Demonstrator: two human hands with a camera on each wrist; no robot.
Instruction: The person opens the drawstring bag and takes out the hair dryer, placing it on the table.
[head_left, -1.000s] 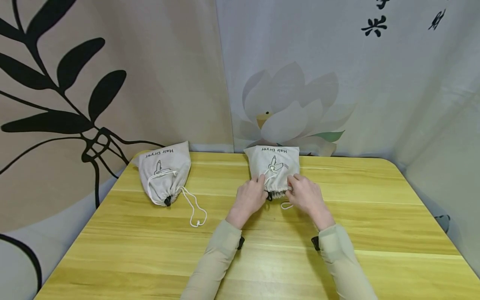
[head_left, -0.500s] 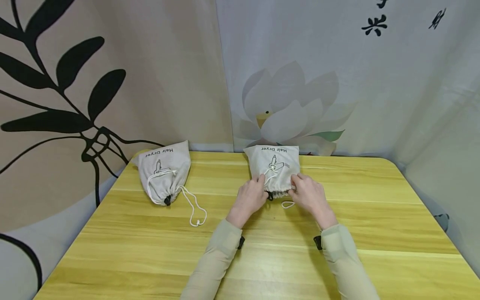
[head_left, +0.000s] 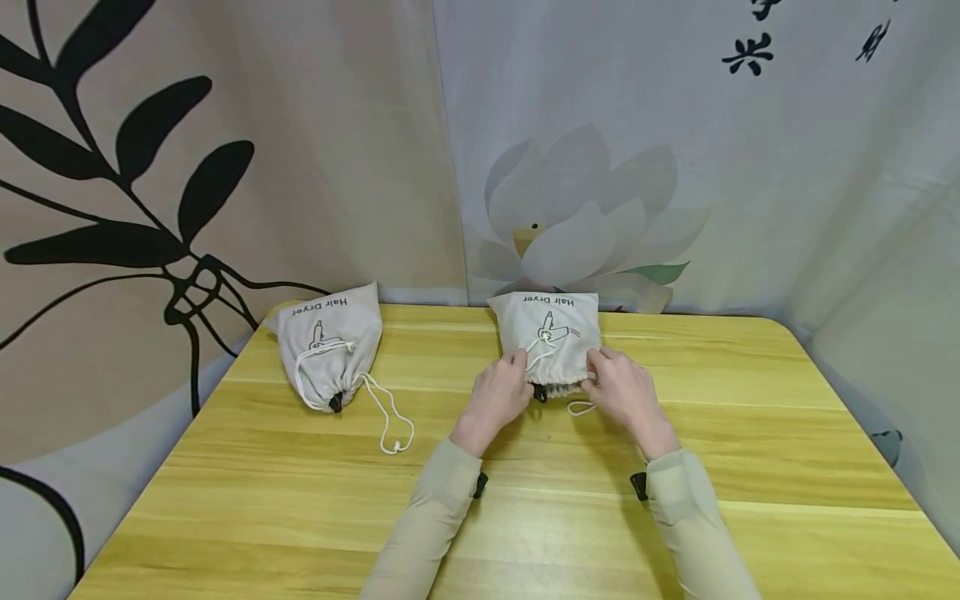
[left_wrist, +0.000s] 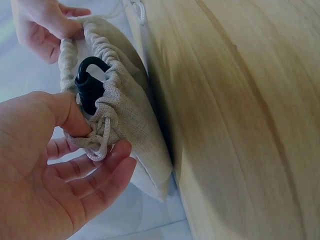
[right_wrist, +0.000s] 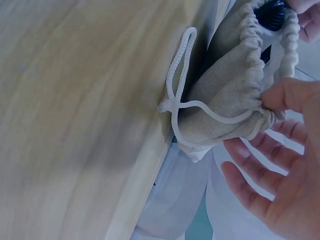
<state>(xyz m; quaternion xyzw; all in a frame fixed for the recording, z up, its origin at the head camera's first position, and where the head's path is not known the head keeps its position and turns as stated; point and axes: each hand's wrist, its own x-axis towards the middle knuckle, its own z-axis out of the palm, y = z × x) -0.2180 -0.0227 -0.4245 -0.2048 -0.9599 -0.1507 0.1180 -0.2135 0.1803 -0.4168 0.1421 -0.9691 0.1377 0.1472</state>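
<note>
A light grey drawstring bag point(head_left: 551, 342), printed "Hair Dryer" with a dryer drawing, lies at the table's far edge with its gathered mouth toward me. My left hand point(head_left: 501, 390) pinches the left end of the mouth between thumb and fingers. At the right end, my right hand point(head_left: 621, 390) pinches the gathered rim. The mouth stands parted; inside shows a black ribbed end with a hanging loop point(left_wrist: 91, 90), while the rest of that object is hidden in the bag. A knotted white cord point(right_wrist: 175, 97) trails from the right side onto the wood.
A second drawstring bag point(head_left: 330, 346) with the same print lies at the far left, a black tip point(head_left: 335, 402) at its mouth. Its white cord point(head_left: 395, 433) loops over the wooden table point(head_left: 555, 533). A printed curtain point(head_left: 375, 150) hangs right behind the table.
My right hand has shifted slightly right, drawing the bag's mouth wider, and the white cord loop beneath it has moved right too. My left hand holds its place.
</note>
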